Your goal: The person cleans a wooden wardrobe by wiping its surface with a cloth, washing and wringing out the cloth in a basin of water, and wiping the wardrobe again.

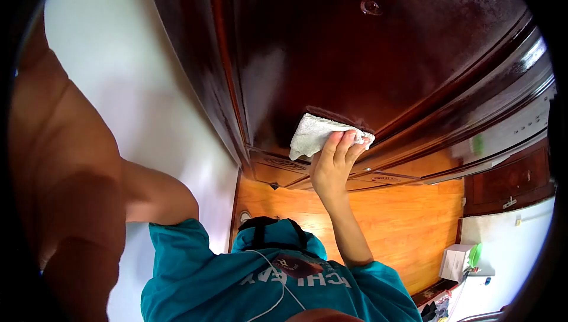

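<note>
My right hand [332,165] presses a folded white cloth [313,134] onto a glossy dark wooden surface [331,56], near its lower edge. The fingers lie bent over the cloth's right part. At the far left, my left hand [71,162] is raised very close to the camera, large and shadowed. Its fingers cannot be made out clearly, and nothing is visibly held in it. Between the arms shows my teal shirt [219,286], with a white cord hanging over it.
A pale wall [142,115] runs along the left. Orange wooden floor [402,221] lies below the dark furniture. Small clear round pieces [371,7] sit on the dark surface at the top. A white box [457,263] and a brown door [509,183] are at the right.
</note>
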`<move>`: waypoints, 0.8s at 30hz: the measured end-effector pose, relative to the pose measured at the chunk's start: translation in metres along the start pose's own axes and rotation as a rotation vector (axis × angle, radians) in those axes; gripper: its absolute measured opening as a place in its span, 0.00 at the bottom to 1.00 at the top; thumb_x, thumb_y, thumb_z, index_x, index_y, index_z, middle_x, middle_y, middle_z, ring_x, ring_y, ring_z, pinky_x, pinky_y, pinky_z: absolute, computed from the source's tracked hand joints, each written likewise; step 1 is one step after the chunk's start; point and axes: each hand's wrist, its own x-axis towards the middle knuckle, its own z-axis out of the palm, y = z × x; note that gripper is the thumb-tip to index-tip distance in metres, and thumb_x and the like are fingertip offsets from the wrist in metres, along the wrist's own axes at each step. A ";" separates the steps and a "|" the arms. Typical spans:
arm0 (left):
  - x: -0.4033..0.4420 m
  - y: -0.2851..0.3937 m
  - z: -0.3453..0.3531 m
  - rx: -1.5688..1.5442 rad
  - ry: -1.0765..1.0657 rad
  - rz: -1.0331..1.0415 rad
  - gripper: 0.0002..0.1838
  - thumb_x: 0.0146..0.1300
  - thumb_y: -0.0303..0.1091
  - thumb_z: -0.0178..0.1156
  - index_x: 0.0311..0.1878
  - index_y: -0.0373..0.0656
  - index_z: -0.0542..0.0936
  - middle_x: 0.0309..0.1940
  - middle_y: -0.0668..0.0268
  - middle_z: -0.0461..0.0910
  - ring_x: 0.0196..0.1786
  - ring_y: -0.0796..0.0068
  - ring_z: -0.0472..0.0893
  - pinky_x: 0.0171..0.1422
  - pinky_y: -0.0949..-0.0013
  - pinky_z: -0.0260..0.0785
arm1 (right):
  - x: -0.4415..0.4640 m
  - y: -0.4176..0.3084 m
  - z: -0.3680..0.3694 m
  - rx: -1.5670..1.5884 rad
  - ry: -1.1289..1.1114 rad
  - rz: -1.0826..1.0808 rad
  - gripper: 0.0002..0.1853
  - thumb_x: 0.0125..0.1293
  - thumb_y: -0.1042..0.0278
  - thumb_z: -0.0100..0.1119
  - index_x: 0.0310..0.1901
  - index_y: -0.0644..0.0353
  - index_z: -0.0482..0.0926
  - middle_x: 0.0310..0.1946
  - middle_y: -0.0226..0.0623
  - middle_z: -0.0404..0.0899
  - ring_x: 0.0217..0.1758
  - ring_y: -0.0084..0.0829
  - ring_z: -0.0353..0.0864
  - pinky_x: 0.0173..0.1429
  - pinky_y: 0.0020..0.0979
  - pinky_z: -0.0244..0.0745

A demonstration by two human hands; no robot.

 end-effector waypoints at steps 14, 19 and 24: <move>0.002 0.004 0.000 -0.013 0.060 -0.002 0.18 0.66 0.38 0.43 0.50 0.37 0.74 0.49 0.56 0.76 0.54 0.61 0.77 0.69 0.40 0.52 | -0.001 0.000 -0.001 -0.007 -0.006 0.014 0.26 0.59 0.76 0.55 0.61 0.64 0.65 0.69 0.47 0.53 0.74 0.61 0.34 0.70 0.59 0.39; -0.006 0.010 0.005 -0.007 0.078 -0.007 0.19 0.66 0.39 0.42 0.51 0.37 0.74 0.50 0.55 0.75 0.54 0.61 0.76 0.68 0.39 0.52 | 0.000 -0.001 -0.001 -0.026 -0.001 0.006 0.25 0.58 0.76 0.56 0.59 0.64 0.67 0.68 0.47 0.55 0.73 0.63 0.39 0.68 0.60 0.44; -0.013 0.013 0.018 -0.007 0.117 -0.004 0.19 0.67 0.40 0.42 0.51 0.37 0.73 0.51 0.55 0.74 0.55 0.61 0.75 0.68 0.39 0.52 | -0.001 -0.002 -0.002 -0.015 -0.006 0.013 0.25 0.58 0.77 0.56 0.59 0.64 0.67 0.68 0.48 0.55 0.73 0.63 0.39 0.68 0.60 0.45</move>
